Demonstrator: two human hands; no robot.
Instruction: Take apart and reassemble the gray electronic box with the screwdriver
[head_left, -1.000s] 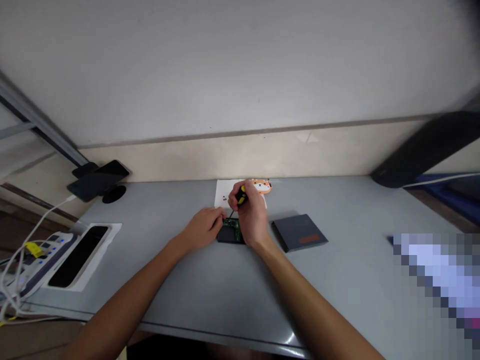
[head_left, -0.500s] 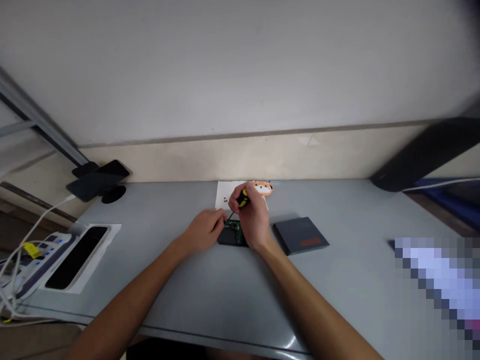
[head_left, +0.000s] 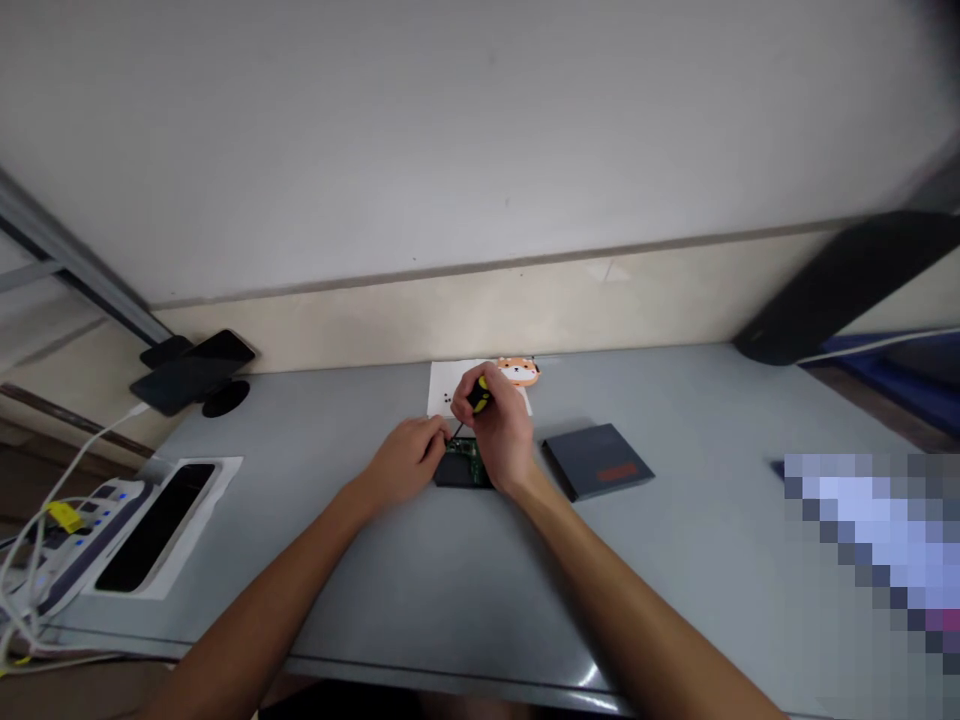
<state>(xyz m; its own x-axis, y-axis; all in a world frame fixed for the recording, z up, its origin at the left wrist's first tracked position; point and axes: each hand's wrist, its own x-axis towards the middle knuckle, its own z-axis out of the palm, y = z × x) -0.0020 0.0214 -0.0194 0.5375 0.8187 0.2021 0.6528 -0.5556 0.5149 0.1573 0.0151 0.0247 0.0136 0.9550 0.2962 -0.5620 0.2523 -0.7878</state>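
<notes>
My right hand (head_left: 506,430) grips a screwdriver (head_left: 478,396) by its black and yellow handle. The thin shaft slants down to the left, onto the upper left part of an opened black electronic device with a green circuit board (head_left: 466,465). The exact spot the tip meets is too small to make out. At the device's left edge, my left hand (head_left: 407,458) has its fingers closed on the corner, close to the shaft. Behind the device, several tiny dark screws (head_left: 447,398) lie on a white sheet of paper (head_left: 442,377).
Right of the device lies a flat dark grey case (head_left: 598,462). An orange dog-face cutout (head_left: 519,372) sits behind my right hand. To the left are a phone on a stand (head_left: 193,372), a second phone (head_left: 156,527) and a power strip (head_left: 94,535) with cables. A pixelated area covers the right.
The camera view has tilted slightly. Both hands stay at the device, and the screwdriver handle appears only slightly shifted.
</notes>
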